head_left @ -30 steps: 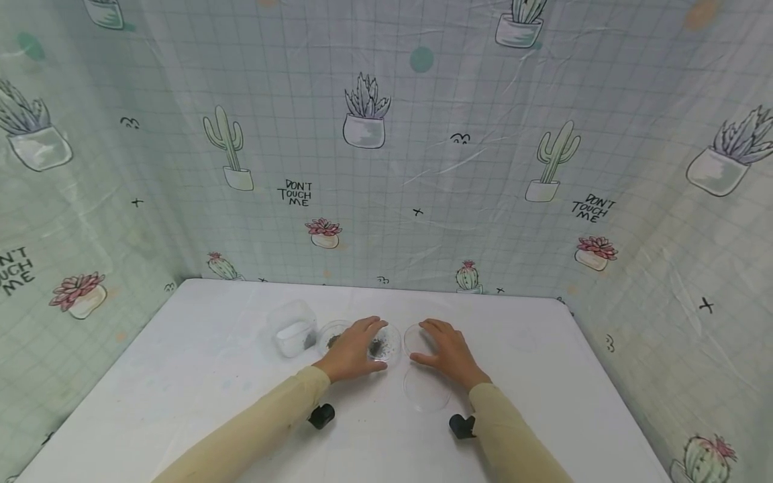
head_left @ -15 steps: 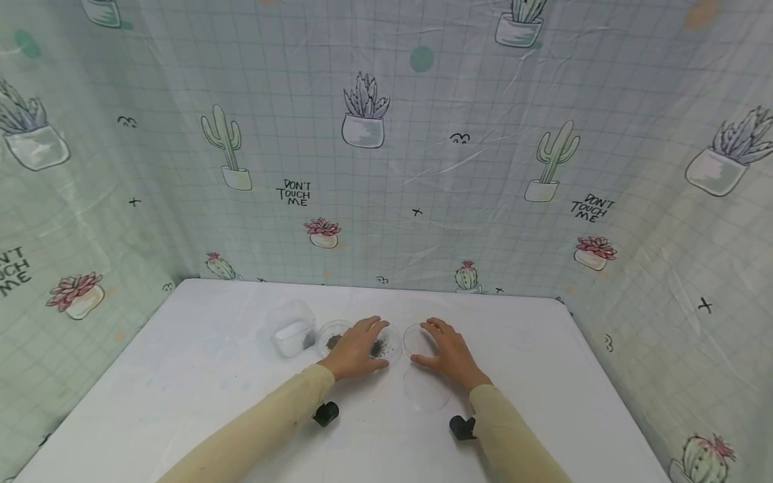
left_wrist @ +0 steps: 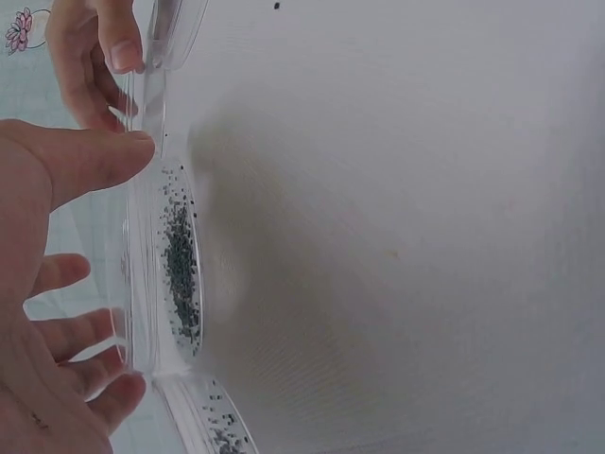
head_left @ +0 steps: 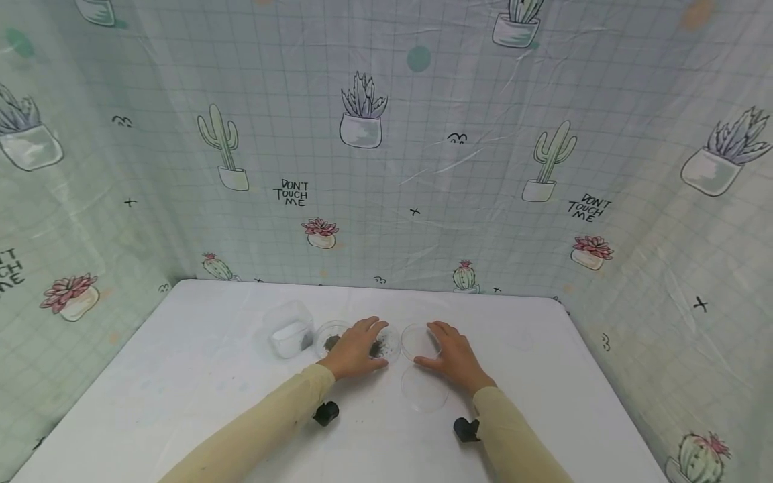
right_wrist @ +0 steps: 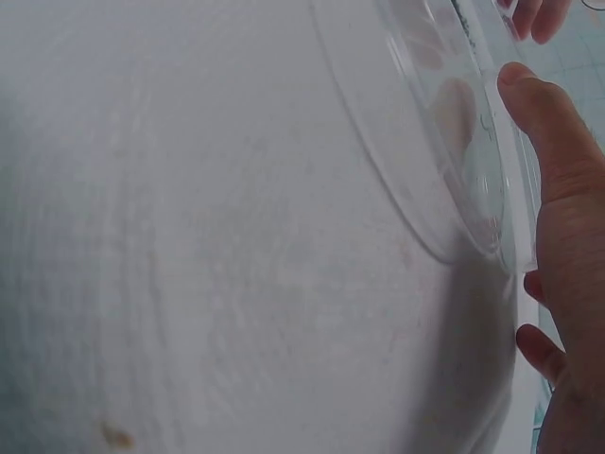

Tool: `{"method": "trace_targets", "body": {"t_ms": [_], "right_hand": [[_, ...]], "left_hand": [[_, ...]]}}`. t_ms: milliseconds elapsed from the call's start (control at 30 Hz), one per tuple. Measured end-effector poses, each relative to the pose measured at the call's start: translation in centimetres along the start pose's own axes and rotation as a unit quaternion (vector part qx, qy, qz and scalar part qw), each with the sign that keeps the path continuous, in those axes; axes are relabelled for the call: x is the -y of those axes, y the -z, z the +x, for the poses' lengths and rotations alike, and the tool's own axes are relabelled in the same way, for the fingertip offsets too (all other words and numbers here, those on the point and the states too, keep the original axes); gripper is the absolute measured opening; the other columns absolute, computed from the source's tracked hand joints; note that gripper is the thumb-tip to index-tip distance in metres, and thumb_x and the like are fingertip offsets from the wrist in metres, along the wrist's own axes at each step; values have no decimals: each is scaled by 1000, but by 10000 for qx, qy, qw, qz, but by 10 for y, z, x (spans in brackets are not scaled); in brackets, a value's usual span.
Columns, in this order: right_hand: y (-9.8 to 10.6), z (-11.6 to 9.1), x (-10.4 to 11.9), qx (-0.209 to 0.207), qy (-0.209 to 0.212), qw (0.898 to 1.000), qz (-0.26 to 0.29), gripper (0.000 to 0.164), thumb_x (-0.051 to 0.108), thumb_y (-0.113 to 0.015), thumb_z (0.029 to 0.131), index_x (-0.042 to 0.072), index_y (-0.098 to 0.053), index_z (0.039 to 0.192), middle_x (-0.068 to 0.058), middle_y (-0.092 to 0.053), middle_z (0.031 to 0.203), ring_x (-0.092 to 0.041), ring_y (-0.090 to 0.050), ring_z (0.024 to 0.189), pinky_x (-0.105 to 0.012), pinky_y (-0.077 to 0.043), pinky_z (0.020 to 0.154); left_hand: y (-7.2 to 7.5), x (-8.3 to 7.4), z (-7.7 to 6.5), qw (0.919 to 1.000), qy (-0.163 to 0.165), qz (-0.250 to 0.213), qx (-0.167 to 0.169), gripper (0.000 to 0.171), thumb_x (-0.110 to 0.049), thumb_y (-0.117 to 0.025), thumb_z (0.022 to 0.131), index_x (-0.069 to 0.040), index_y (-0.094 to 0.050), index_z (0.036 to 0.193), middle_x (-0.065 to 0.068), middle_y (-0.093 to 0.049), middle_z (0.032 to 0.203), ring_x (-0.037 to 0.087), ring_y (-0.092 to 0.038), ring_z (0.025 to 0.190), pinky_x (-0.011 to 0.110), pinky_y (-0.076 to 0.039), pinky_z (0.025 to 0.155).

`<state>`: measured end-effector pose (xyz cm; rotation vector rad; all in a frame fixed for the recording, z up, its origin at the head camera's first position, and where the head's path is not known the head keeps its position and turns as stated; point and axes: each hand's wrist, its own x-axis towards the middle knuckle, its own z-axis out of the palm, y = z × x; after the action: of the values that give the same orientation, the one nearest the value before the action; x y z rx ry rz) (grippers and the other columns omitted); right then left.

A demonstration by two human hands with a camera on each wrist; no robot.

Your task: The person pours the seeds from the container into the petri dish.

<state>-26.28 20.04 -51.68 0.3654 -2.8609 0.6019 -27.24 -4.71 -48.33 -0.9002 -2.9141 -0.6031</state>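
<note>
My left hand [head_left: 353, 352] spans a clear petri dish [head_left: 391, 345] that has dark granules in it. In the left wrist view its thumb sits at one side of the rim and its fingertips at the opposite side, with the granules [left_wrist: 180, 270] heaped between. To the right stands a clear dish [head_left: 417, 341] with no granules visible. My right hand [head_left: 453, 355] is spread at that dish's right edge, thumb at the near rim, fingers loosely apart. Another clear round dish or lid [head_left: 425, 389] lies flat just in front.
Left of my left hand is another petri dish [head_left: 326, 330] with dark granules. Beside it stands a translucent plastic tub [head_left: 292, 312] with something white and some dark material inside. Everything rests on a white table [head_left: 199, 376] against a cactus-print cloth [head_left: 417, 174].
My right hand has shifted slightly right, so more of the granule-free dish shows. My left hand moved a touch rightward at first, then stayed at its dish.
</note>
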Motion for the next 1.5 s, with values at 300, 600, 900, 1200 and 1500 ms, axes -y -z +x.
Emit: {"method": "trace_targets", "body": {"t_ms": [300, 600, 900, 1200, 1500], "right_hand": [[3, -4, -9, -61, -28, 9994, -348, 84, 62, -67, 68, 10, -48, 131, -8, -53, 127, -27, -48, 119, -47, -40, 97], [6, -5, -13, 13, -168, 9991, -395, 83, 63, -66, 68, 11, -48, 130, -7, -55, 125, -26, -48, 118, -45, -40, 95], [7, -5, -12, 26, -186, 9992, -343, 83, 63, -67, 67, 9, -50, 129, -8, -55, 124, -26, -48, 118, -45, -41, 95], [6, -6, -11, -35, -211, 9992, -332, 82, 61, -68, 67, 10, -49, 129, -7, -55, 124, -26, -48, 118, -45, -40, 96], [6, -9, -8, -38, -296, 9993, -246, 85, 60, -69, 66, 10, -48, 131, -7, -53, 128, -26, -47, 120, -45, -39, 100]], "left_hand": [[-3, 0, 5, 9999, -140, 46, -46, 72, -39, -69, 77, -13, -38, 136, 13, -38, 141, 30, -38, 130, 49, -38, 102], [-1, 0, 7, 9999, -76, 55, 140, 72, -39, -69, 77, -14, -38, 137, 12, -37, 142, 31, -37, 131, 49, -36, 105], [-2, 1, 8, 9997, 66, 6, 230, 71, -42, -68, 77, -13, -40, 136, 13, -41, 139, 31, -38, 129, 50, -34, 106], [-2, 2, 7, 9995, 106, -26, 288, 70, -41, -67, 78, -14, -38, 137, 14, -37, 142, 32, -35, 131, 51, -32, 107], [3, 5, 6, 9996, 131, 14, 232, 74, -44, -68, 77, -16, -37, 138, 13, -33, 145, 31, -31, 134, 52, -31, 107]]}}
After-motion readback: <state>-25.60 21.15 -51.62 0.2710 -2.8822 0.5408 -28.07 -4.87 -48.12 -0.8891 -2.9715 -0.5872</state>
